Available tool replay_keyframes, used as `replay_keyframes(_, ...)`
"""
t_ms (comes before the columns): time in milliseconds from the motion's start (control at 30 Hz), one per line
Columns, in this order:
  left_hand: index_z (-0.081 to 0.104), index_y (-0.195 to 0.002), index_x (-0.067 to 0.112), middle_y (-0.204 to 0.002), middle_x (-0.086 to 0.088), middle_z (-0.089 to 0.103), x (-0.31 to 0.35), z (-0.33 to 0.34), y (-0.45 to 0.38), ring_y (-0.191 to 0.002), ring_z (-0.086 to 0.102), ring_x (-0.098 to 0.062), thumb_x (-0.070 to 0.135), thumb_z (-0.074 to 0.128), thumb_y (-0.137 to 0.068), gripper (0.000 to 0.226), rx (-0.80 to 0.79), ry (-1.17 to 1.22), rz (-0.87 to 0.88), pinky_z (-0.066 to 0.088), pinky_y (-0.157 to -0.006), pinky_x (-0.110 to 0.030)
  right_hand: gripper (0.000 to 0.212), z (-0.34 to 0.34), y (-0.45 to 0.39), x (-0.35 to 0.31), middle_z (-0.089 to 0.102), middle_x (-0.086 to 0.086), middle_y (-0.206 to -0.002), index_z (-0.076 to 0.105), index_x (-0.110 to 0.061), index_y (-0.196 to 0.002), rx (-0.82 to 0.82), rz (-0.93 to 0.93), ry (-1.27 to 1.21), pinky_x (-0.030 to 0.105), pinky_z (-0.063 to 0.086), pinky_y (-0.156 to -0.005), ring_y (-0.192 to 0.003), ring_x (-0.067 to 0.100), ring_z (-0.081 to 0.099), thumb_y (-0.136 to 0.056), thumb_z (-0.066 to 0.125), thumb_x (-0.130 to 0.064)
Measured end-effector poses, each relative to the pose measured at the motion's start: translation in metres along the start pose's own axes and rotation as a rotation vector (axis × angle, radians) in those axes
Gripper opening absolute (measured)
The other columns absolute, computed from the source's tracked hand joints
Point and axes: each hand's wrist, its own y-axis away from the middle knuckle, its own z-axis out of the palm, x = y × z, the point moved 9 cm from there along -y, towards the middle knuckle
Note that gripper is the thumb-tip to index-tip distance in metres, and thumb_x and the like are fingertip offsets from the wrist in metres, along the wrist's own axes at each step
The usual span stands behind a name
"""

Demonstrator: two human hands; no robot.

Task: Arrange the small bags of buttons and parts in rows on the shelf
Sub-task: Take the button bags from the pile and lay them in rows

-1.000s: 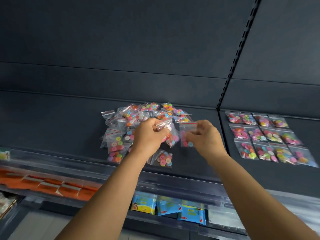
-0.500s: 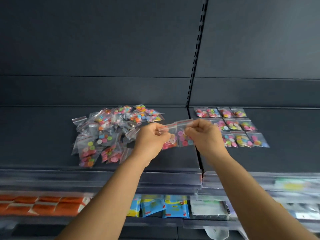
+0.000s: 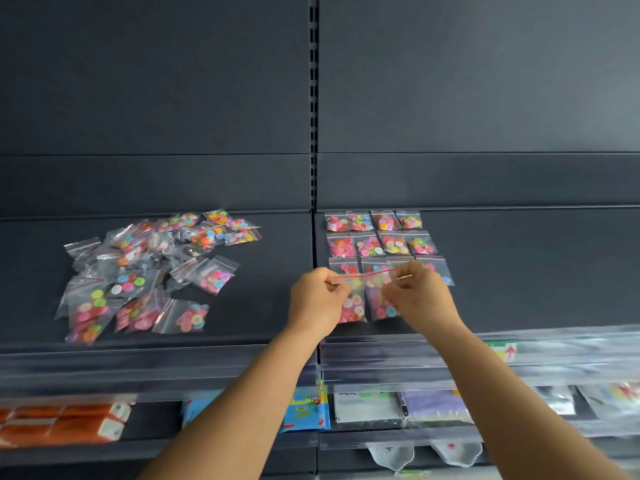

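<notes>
- Two small clear bags of buttons are hanging in the air between the hands, side by side, just above the front part of the dark shelf [image 3: 519, 271].
- The left hand [image 3: 317, 299] is pinching the top edge of the left held bag [image 3: 351, 306], which is holding pink, red and white buttons; its fingers are curled together on the red zip strip.
- The right hand [image 3: 420, 296] is pinching the top edge of the right held bag [image 3: 381, 304], which is holding purple, pink and blue buttons; its fingers are also closed on the strip.
- Behind the hands, the arranged bags [image 3: 379, 233] are lying flat in three rows of four on the right section of the shelf, close beside each other. The hands and the held bags are hiding part of the front row.
- On the left section, a loose pile of bags [image 3: 149, 271] is lying unsorted, well apart from the rows, with many bags overlapping.
- A slotted upright strip [image 3: 313, 98] is running down the back wall between the two sections.
- Below the shelf, orange packets [image 3: 59, 424] are lying on the left and blue packets [image 3: 304, 414] near the middle, both blurred.
</notes>
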Motion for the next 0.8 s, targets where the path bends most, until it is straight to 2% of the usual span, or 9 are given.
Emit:
replay_keyframes(67,0.062,-0.096,0.018,-0.085,0.007,0.063,0.0,0.007,0.0,-0.067,0.055,-0.001,0.021,0.063,-0.088,0.009,0.015,-0.085,0.004,0.039,-0.051,-0.009,0.017,0.001,-0.003,0.007,0.064,0.0,-0.077,0.052,-0.018,-0.098,-0.034,0.004,0.061,0.023,0.04,-0.048,-0.063,0.014,0.058,-0.084,0.06,-0.012)
replay_keyframes(200,0.058,-0.111,0.017,-0.103,0.0,0.062,0.003,0.011,0.006,-0.09,0.059,-0.015,0.024,0.063,-0.088,0.024,0.059,-0.287,0.021,0.049,-0.07,-0.026,0.031,0.006,0.0,0.01,0.059,0.001,-0.088,0.047,-0.016,-0.112,-0.082,-0.029,0.246,0.025,0.038,-0.055,-0.07,0.019,0.056,-0.084,0.06,-0.011)
replay_keyframes(300,0.056,-0.117,0.021,-0.114,0.002,0.051,0.013,0.005,0.012,-0.109,0.044,-0.017,0.028,0.064,-0.088,0.032,0.118,-0.412,0.138,0.037,-0.079,-0.024,0.037,0.002,0.004,-0.005,0.046,0.0,-0.104,0.051,-0.019,-0.117,-0.041,-0.177,0.399,0.027,0.038,-0.068,-0.086,0.02,0.048,-0.082,0.064,-0.014)
replay_keyframes(367,0.062,-0.115,0.022,-0.115,0.004,0.051,0.019,0.01,0.016,-0.11,0.041,-0.016,0.029,0.061,-0.089,0.027,0.041,-0.455,0.25,0.033,-0.08,-0.022,0.026,0.008,0.009,-0.018,0.048,0.0,-0.104,0.062,-0.021,-0.109,-0.12,-0.314,0.451,0.028,0.041,-0.071,-0.092,0.021,0.048,-0.083,0.063,-0.015)
replay_keyframes(433,0.067,-0.111,0.02,-0.116,0.006,0.056,0.02,0.019,0.021,-0.11,0.042,-0.013,0.028,0.059,-0.091,0.023,-0.076,-0.473,0.325,0.033,-0.082,-0.022,0.017,0.019,0.017,-0.024,0.058,0.002,-0.095,0.07,-0.019,-0.095,-0.246,-0.426,0.501,0.029,0.045,-0.071,-0.09,0.022,0.051,-0.084,0.06,-0.012)
replay_keyframes(533,0.068,-0.111,0.019,-0.116,0.006,0.059,0.017,0.025,0.026,-0.109,0.046,-0.014,0.028,0.058,-0.092,0.024,-0.14,-0.464,0.337,0.04,-0.085,-0.026,0.012,0.024,0.024,-0.024,0.052,0.0,-0.075,0.068,-0.018,-0.077,-0.297,-0.465,0.517,0.025,0.036,-0.062,-0.074,0.022,0.045,-0.082,0.059,-0.011)
replay_keyframes(600,0.068,-0.112,0.019,-0.115,0.006,0.06,0.017,0.025,0.028,-0.107,0.047,-0.014,0.028,0.059,-0.091,0.024,-0.128,-0.463,0.34,0.042,-0.085,-0.028,0.015,0.021,0.023,-0.021,0.046,0.002,-0.075,0.059,-0.023,-0.071,-0.262,-0.441,0.508,0.025,0.033,-0.06,-0.074,0.022,0.039,-0.083,0.059,-0.013)
replay_keyframes(700,0.069,-0.111,0.019,-0.114,0.005,0.06,0.02,0.026,0.03,-0.107,0.047,-0.015,0.027,0.059,-0.091,0.024,-0.119,-0.454,0.337,0.043,-0.085,-0.03,0.007,0.016,0.02,-0.014,0.054,0.004,-0.084,0.067,-0.02,-0.083,-0.205,-0.387,0.538,0.023,0.032,-0.062,-0.082,0.024,0.046,-0.083,0.06,-0.019)
replay_keyframes(800,0.068,-0.11,0.018,-0.114,0.004,0.059,0.025,0.031,0.031,-0.108,0.047,-0.017,0.026,0.057,-0.093,0.023,-0.125,-0.488,0.335,0.044,-0.084,-0.031,0.015,0.015,0.019,-0.012,0.059,0.006,-0.097,0.069,-0.02,-0.097,-0.197,-0.365,0.559,0.024,0.035,-0.066,-0.093,0.027,0.052,-0.085,0.06,-0.023)
